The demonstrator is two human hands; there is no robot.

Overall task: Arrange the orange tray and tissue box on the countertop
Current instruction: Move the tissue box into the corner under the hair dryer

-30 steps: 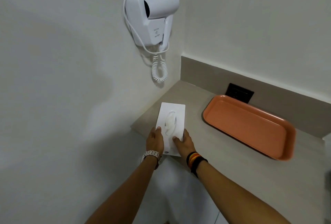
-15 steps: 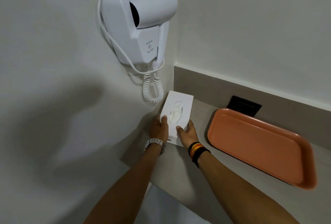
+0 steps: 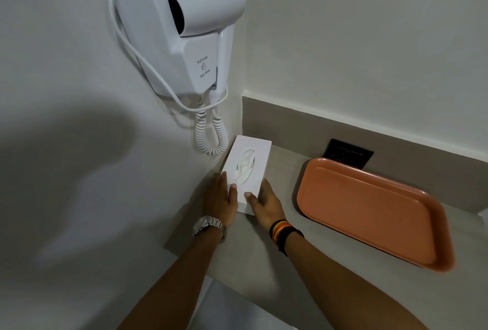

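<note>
Below the wall-hung hair dryer (image 3: pixel 179 26), the white tissue box (image 3: pixel 248 171) lies flat on the bench (image 3: pixel 277 255), pushed into the corner with its left long side against the wall and its far end just under the dryer's coiled cord (image 3: pixel 211 137). My left hand (image 3: pixel 220 199) is flattened along the box's near left edge, fingers straight, thumb resting on the top face. My right hand (image 3: pixel 264 204) cups the near right corner, thumb on top and fingers along the side; neither hand is curled shut, both merely press on the box. To the right of the box, apart from it, the orange tray (image 3: pixel 369 211) sits on the bench, its far edge near a dark wall socket (image 3: pixel 348 152).
</note>
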